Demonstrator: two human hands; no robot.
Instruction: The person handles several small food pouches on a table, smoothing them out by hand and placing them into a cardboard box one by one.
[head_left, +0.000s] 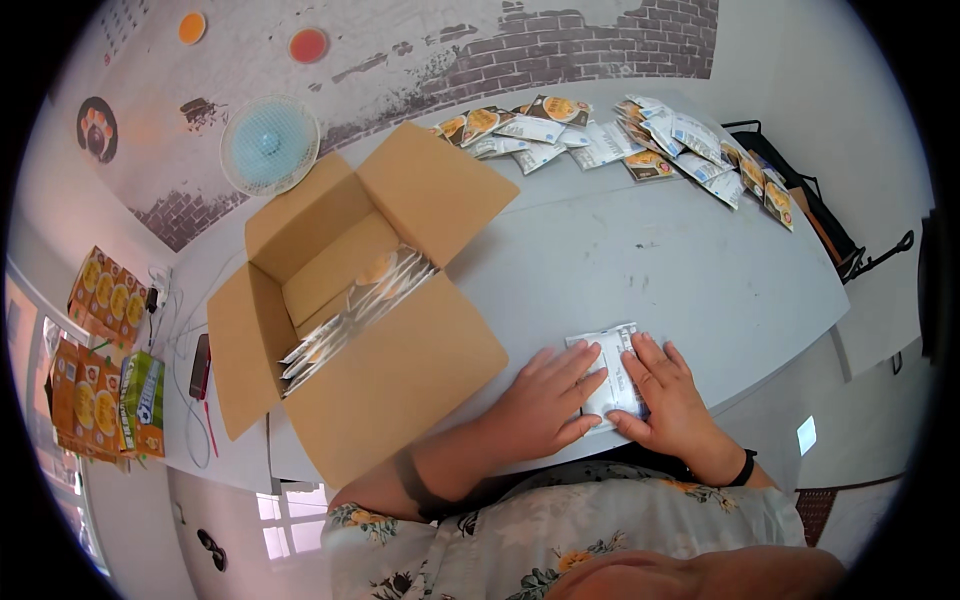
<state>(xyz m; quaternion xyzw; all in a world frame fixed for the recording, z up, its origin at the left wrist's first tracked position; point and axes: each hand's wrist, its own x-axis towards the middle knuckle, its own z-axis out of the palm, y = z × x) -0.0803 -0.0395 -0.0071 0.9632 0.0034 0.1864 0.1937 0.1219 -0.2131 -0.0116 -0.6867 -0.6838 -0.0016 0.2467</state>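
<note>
A flat white foil packet (609, 388) lies on the grey table near its front edge. My left hand (553, 398) rests on the packet's left side, palm down, fingers stretched out. On its right side lies my right hand (668, 395), also flat with the fingers extended; a dark band circles that wrist. To the left stands an open cardboard box (400, 375), flaps spread outward. Several similar packets (365, 300) stand on edge in a row inside it, along the side nearer me.
Loose white and brown packets (600, 145) lie scattered along the table's far edge, with a heap (690, 150) at far right. A blue-covered fan (268, 145) stands behind the box. At left are printed cartons (95, 400), a phone (200, 365) and cables.
</note>
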